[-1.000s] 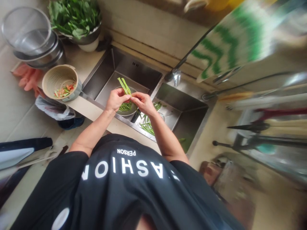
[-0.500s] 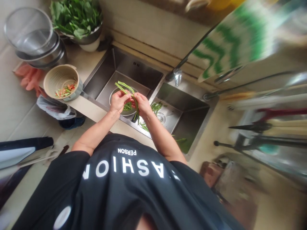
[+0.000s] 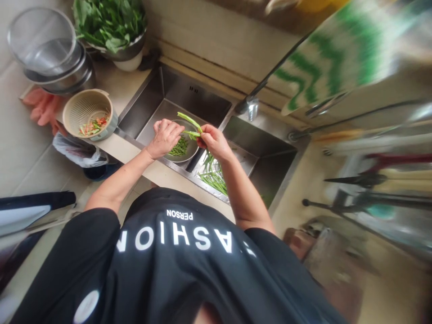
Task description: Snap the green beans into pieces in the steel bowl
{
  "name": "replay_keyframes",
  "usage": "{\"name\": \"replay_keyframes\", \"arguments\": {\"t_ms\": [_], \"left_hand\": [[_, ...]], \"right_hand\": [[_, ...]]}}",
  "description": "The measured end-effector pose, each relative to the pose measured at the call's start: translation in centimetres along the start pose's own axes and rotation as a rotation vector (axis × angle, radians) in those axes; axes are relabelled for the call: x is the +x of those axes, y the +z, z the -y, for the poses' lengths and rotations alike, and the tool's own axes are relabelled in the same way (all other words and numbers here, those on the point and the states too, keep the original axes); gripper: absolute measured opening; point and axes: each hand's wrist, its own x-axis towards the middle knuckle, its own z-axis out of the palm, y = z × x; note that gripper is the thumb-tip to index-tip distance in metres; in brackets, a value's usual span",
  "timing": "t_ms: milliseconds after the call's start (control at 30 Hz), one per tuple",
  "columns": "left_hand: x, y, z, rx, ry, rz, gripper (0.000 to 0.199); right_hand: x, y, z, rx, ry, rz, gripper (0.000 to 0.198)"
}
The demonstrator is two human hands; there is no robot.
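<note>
My right hand [image 3: 214,140] is closed around long green stems [image 3: 191,120], which look like vegetable stalks. Their upper ends stick out to the left and lower parts hang beneath the hand. At the end of the lower stem, the fingertips of my left hand [image 3: 165,138] are pinched together; the exact grip is partly hidden. Below both hands, a round metal bowl [image 3: 193,156] in the left sink basin [image 3: 148,128] holds short cut green pieces [image 3: 178,146]. More long green stems [image 3: 214,181] lie in the right sink basin [image 3: 276,164], partly behind my right forearm.
Left of the sink stand a beige strainer basket [image 3: 74,105] with red and green scraps, stacked metal bowls [image 3: 72,78] and a bowl of leafy greens [image 3: 111,27]. Pink gloves [image 3: 42,105] lie by the wall. A faucet [image 3: 252,109] rises behind the basins; a green-striped cloth [image 3: 324,63] hangs right.
My hands have moved apart, the left going left and the right going right and slightly up. The stems have shifted right with my right hand, leaving more of the bowl visible.
</note>
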Motion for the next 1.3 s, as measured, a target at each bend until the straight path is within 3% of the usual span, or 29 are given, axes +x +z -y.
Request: {"name": "replay_keyframes", "arguments": {"t_ms": [133, 233, 367, 467, 600, 767, 833, 933, 1000, 1100, 1200, 1300], "left_hand": [[0.1, 1.0, 0.3, -0.023, 0.009, 0.008, 0.034], [0.5, 1.1, 0.1, -0.082, 0.059, 0.019, 0.033], [1.5, 0.7, -0.1, -0.171, 0.057, 0.008, 0.030], [2.3, 0.0, 0.0, -0.238, 0.017, -0.006, 0.026], [2.9, -0.2, 0.0, -0.343, -0.063, -0.058, 0.025], [2.8, 1.5, 0.3, -0.645, -0.265, -0.237, 0.029], [2.6, 2.1, 0.7, -0.827, -0.353, -0.285, 0.027], [2.2, 2.1, 0.9, -0.995, -0.435, -0.249, 0.016], [2.1, 1.6, 0.6, -0.990, -0.393, -0.199, 0.016], [2.5, 0.7, 0.1, -0.847, -0.210, -0.109, 0.019], [3.2, 0.5, 0.2, -0.677, -0.035, -0.001, 0.019], [3.6, 0.9, 1.1, -0.591, 0.047, 0.035, 0.011]], "right_hand": [[-0.4, 0.0, 0.9, 0.048, 0.030, 0.124, 0.020], [-0.1, 0.3, 1.1, -0.158, -0.016, 0.179, 0.029], [1.1, 1.1, 1.3, -0.483, -0.124, 0.085, 0.022], [2.1, 1.5, 1.5, -0.507, -0.139, 0.038, 0.025], [2.9, 2.6, 1.2, -0.271, -0.098, -0.067, 0.029], [3.2, 4.6, 0.1, 0.284, 0.139, -0.124, 0.029], [3.3, 4.4, -0.2, 0.361, 0.190, -0.104, 0.032], [3.4, 3.3, -0.4, 0.336, 0.260, -0.084, 0.036], [3.4, 2.6, -0.3, 0.322, 0.321, -0.077, 0.035], [3.3, 2.2, -0.1, 0.314, 0.382, -0.080, 0.028], [3.1, 2.5, 0.3, 0.278, 0.396, -0.014, 0.024], [3.0, 2.6, 0.7, 0.324, 0.399, -0.020, 0.019]]}}
